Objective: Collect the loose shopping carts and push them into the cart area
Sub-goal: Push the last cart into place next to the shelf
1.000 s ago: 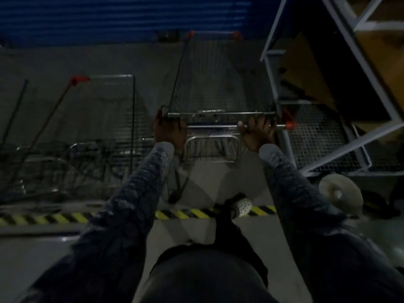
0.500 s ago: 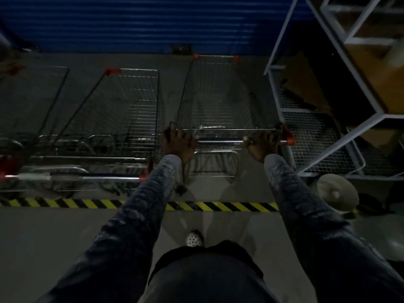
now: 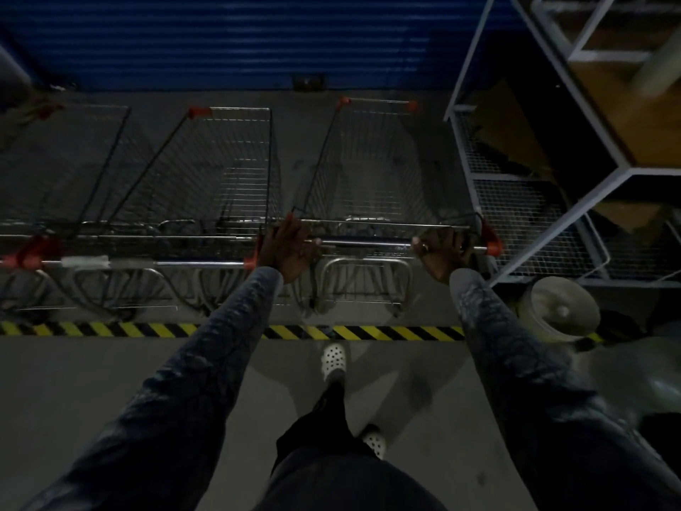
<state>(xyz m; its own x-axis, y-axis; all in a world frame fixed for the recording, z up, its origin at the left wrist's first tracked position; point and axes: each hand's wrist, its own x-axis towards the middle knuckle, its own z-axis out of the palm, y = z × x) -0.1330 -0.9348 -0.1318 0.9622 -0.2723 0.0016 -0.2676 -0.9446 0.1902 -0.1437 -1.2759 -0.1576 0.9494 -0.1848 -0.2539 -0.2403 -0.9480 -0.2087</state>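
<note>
now arms stretched, feet back behind stripe (image 3: 368, 333); cart (image 3: 372, 171) in bay between parked cart (image 3: 228, 171) and rack (image 3: 523, 215). left hand (image 3: 287, 248), right hand (image 3: 440, 252) still clamp handle (image 3: 365, 242), apart. likely release next.

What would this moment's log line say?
left hand, right hand: grip cart handle | cart: beyond striped line, beside parked carts | metal rack: right of cart

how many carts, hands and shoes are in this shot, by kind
shopping carts: 3
hands, both gripping the right cart's handle: 2
white shoes: 2
total: 7
</note>
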